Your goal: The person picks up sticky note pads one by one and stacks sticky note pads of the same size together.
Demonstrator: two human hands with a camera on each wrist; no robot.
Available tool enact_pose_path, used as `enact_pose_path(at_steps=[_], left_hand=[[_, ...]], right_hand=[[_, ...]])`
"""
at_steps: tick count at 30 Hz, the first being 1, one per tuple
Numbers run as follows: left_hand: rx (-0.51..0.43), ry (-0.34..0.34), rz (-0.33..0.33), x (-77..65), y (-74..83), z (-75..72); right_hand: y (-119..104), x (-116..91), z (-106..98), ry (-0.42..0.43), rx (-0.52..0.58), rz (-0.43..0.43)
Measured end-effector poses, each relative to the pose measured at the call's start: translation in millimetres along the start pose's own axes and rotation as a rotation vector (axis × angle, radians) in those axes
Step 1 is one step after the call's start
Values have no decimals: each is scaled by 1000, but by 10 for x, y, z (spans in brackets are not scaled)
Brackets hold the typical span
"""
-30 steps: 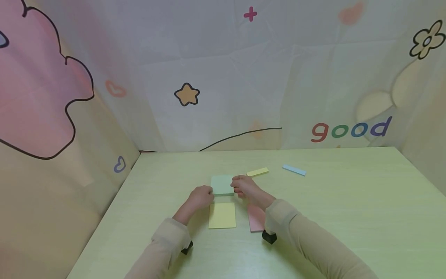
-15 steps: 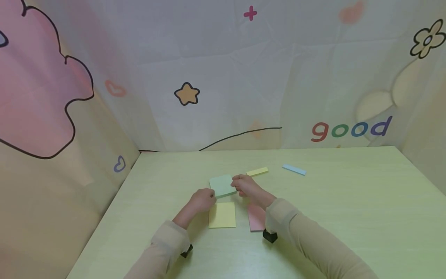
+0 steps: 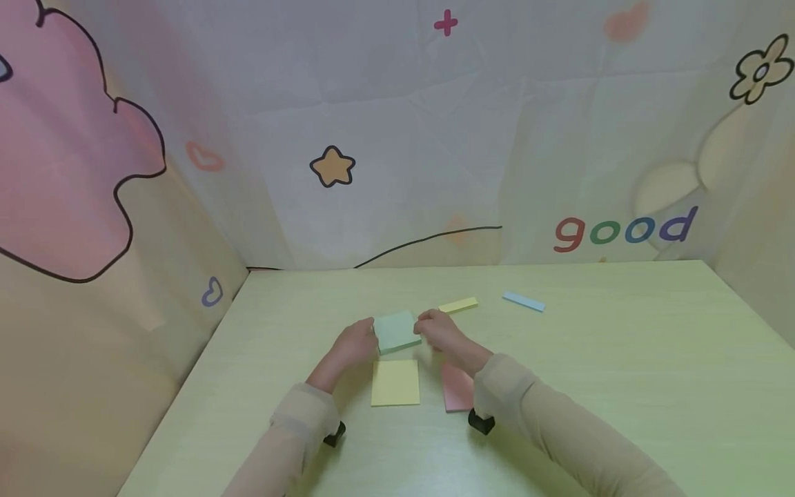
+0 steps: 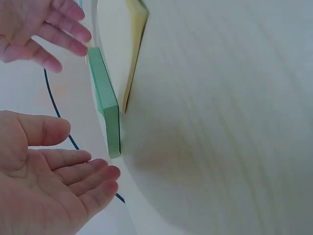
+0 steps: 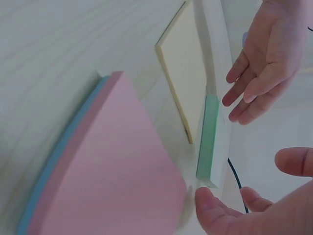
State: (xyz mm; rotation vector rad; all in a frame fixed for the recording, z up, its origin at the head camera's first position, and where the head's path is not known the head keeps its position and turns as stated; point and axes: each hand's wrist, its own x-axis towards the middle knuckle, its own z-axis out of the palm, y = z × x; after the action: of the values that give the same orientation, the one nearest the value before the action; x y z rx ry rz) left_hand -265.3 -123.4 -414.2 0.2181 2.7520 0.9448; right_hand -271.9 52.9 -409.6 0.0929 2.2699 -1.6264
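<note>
A thick light green sticky note pad [image 3: 397, 332] lies turned at a slight angle on the table, between both hands. My left hand [image 3: 358, 342] is at its left side; in the left wrist view its fingers [image 4: 83, 171] are loosely bent, with the thumb apart from them. At the pad's right side is my right hand [image 3: 439, 330], a fingertip right at the pad's corner in the right wrist view and the thumb held away. Just nearer lies a thin yellow sticky note pad [image 3: 395, 382]. Under the right forearm, partly hidden, is a pink pad [image 3: 457, 388] with a blue layer [image 5: 63, 156] beneath.
Behind the right hand lies a narrow yellow strip pad [image 3: 458, 305], and farther right a narrow blue one [image 3: 524, 301]. A printed cloth backdrop [image 3: 397, 138] rises behind the pale wooden table [image 3: 621, 359] and along its sides.
The green pad has turned counterclockwise from its squared position. My left hand first shifted right, then moved back left and farther up along the pad's side. My right hand has barely moved.
</note>
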Motion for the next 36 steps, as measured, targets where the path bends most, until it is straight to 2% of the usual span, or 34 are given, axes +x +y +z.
enact_pose_path(at_steps=[5, 9, 17, 27, 36], left_hand=[[-80, -5, -31, 111, -37, -24], [-110, -21, -52, 196, -92, -14], [-29, -7, -15, 278, -143, 4], [28, 13, -6, 229, -137, 10], [82, 46, 4, 198, -138, 31]], right_hand=[[-39, -29, -28, -17, 33, 58], [-26, -44, -30, -41, 31, 80], [10, -46, -22, -60, 66, 69], [22, -24, -30, -90, 132, 36], [28, -33, -37, -83, 115, 21]])
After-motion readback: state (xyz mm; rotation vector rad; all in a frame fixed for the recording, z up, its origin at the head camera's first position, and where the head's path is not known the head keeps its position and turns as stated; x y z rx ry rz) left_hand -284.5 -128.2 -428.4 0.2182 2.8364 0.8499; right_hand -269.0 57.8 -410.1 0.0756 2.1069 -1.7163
